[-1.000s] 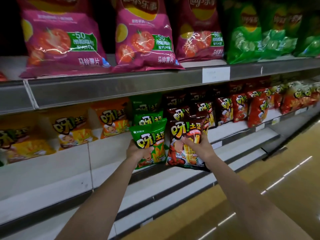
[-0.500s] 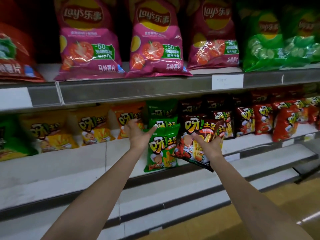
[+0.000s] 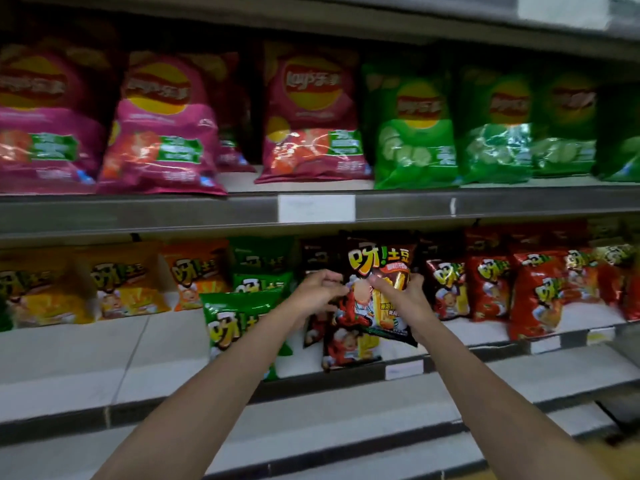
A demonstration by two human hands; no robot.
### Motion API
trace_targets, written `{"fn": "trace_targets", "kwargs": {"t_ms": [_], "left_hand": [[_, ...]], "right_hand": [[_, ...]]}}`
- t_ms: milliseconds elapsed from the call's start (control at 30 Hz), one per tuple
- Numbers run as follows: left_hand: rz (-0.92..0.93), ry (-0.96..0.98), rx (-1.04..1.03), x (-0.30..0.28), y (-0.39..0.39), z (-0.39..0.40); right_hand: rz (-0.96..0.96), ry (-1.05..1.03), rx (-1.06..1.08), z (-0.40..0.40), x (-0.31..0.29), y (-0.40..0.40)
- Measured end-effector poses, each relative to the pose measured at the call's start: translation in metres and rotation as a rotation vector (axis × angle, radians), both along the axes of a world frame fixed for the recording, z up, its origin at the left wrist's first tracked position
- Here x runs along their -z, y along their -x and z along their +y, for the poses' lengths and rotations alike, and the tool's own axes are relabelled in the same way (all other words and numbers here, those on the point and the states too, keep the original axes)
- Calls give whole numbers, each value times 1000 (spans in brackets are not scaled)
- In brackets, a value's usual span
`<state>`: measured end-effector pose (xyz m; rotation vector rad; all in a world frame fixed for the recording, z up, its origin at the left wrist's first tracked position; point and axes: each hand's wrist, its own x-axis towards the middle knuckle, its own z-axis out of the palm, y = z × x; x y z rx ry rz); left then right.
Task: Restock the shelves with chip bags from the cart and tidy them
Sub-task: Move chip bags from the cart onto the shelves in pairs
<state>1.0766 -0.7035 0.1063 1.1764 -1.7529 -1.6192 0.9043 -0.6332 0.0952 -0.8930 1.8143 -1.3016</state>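
Observation:
Both hands hold a dark brown chip bag (image 3: pixel 379 271) upright in front of the middle shelf (image 3: pixel 104 344). My left hand (image 3: pixel 317 294) pinches its left edge and my right hand (image 3: pixel 403 296) grips its right side, thumb across the front. Below it another dark brown bag (image 3: pixel 349 346) stands at the shelf's front edge. A green bag (image 3: pixel 235 323) stands just left of my left forearm, free of either hand.
The upper shelf (image 3: pixel 173 211) carries pink bags (image 3: pixel 159 133) and green bags (image 3: pixel 415 133). On the middle shelf, orange bags (image 3: pixel 128 285) stand to the left and red bags (image 3: pixel 533 292) to the right. White empty shelves (image 3: pixel 346 420) step out below.
My left hand left the green bag and moved right onto the dark brown bag. That bag rose and now stands upright in both hands. The view tilted upward.

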Motion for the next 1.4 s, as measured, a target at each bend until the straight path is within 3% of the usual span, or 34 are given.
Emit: {"fn": "trace_targets", "kwargs": {"t_ms": [133,367,500,567,667,767,933,1067,1233,1400], "left_hand": [[-3,-28,46,1,58,18],[-61,-116,55,28,128,43],[-68,-167,17,52,143,57],[-72,-196,9,56,145,59],[-105,-225,-12,58,149,56],[-129,-256,-35,59,152,49],[-138,-263,-65,53,155,51],[-11,-133,-132,39,141,48],[173,-1,-406,20,94,42],[147,78,-622,16,13,41]], "right_hand": [[55,-75,-20,12,-3,58],[412,-331,-161,14,27,127],[365,-351,-213,11,50,138],[371,-352,-242,-14,109,167],[331,-352,-271,-29,137,181],[386,-375,-270,-11,89,164],[401,-490,-219,-9,71,156],[434,-289,31,-3,45,141],[380,-107,-162,-13,12,106],[312,-70,-399,-21,1,20]]}}
